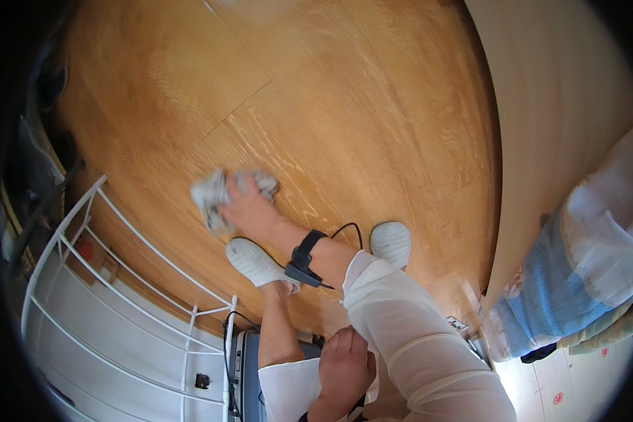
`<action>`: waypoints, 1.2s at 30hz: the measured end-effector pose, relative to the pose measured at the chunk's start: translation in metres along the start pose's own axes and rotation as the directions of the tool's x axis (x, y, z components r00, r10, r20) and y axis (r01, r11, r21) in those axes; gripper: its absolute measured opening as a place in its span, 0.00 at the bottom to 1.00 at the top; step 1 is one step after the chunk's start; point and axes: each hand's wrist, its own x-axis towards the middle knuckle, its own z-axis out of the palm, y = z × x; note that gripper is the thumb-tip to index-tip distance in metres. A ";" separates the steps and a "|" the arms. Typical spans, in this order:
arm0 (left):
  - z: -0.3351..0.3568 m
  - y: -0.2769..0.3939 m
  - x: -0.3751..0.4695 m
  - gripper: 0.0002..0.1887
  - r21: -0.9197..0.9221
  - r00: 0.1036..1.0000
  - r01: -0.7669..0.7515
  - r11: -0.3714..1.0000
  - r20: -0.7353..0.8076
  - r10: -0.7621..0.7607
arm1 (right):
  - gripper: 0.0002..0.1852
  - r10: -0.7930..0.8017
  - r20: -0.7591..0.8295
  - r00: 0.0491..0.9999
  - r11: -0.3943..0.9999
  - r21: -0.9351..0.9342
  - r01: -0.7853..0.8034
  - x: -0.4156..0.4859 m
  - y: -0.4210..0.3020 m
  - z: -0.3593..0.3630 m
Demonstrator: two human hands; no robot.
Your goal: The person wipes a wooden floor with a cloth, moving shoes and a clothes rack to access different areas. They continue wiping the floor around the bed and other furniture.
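A crumpled grey-white cloth (pixel 208 198) lies bunched on the wood-plank floor (pixel 316 105). My right hand (pixel 250 205) presses down on it with fingers spread, and both hand and cloth are blurred. On that forearm sits a black strap with a small device (pixel 305 264), from which a thin black cable loops. My left hand (pixel 345 361) rests at my lap, its fingers curled in and its palm hidden. Below the reaching arm are my feet in pale slippers, the left slipper (pixel 256 261) close to the cloth and the right slipper (pixel 391 243) farther right.
A white metal rack (pixel 137 245) stands at lower left, with a grey-blue case (pixel 250 364) beside it. A pale wooden panel (pixel 548 105) borders the floor on the right. Blue and white fabric (pixel 564 274) hangs at its lower end. Dark, unclear objects line the left rim.
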 end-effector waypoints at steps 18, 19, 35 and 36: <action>0.013 0.032 0.011 0.29 0.077 0.994 -0.028 0.997 0.108 0.019 | 0.21 0.904 -0.158 -0.397 -0.426 -0.255 -0.868 -0.434 0.159 0.018; 0.012 0.031 0.012 0.29 0.083 0.993 -0.051 0.995 0.107 0.042 | 0.20 0.870 -0.171 -0.462 -0.490 -0.209 -0.846 -0.426 0.156 0.026; -0.009 0.031 0.007 0.29 0.117 0.986 -0.160 0.980 0.072 0.152 | 0.20 0.640 0.024 0.768 0.689 0.425 -0.587 -0.157 0.027 -0.068; -0.010 0.030 0.005 0.29 0.119 0.986 -0.163 0.979 0.066 0.156 | 0.20 0.638 0.152 0.755 0.594 0.526 -0.608 -0.159 0.033 -0.076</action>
